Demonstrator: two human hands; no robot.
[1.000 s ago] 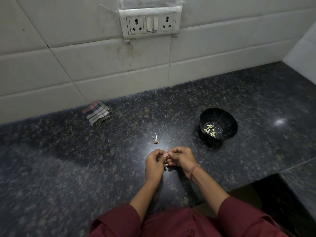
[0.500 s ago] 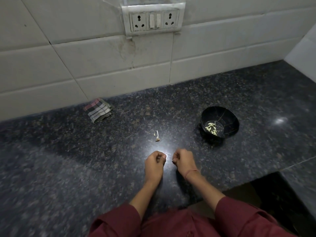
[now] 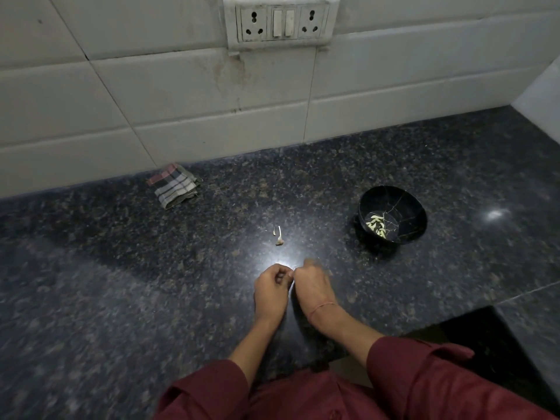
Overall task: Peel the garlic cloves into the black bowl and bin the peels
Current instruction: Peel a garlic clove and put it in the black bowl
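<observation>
- Dark speckled polished stone countertop (image 3: 121,298), glossy, with a bright patch of glare just beyond the hands.
- Behind it, a wall of large off-white tiles (image 3: 151,101), stained near a white switch-and-socket plate (image 3: 281,22) at the top centre.
- Small folded checked cloth (image 3: 174,185), grey with reddish stripes, lying at the foot of the wall, far left, well apart from everything else.
- Round black bowl (image 3: 406,207) with thin pale lines across its inside, standing upright on the counter, far right of the hands.
- Small heap of pale yellowish peeled garlic cloves (image 3: 377,225) at the bottom of that bowl.
- A few thin, papery, off-white scraps of garlic peel (image 3: 279,236) on the bare counter, between the hands and the wall, left of the bowl.
- Nothing between hands and bowl, only open counter.
- Left hand (image 3: 271,291) low over the counter, fingers curled inward, tips meeting those of the other hand.
- Right hand (image 3: 315,287) just beside it, also curled, fingertips blurred; thin reddish thread (image 3: 322,306) round the wrist.
- Cannot tell what, if anything, is held between the fingertips: too small and smeared.
- Dark red sleeves (image 3: 206,392) at the bottom edge.
</observation>
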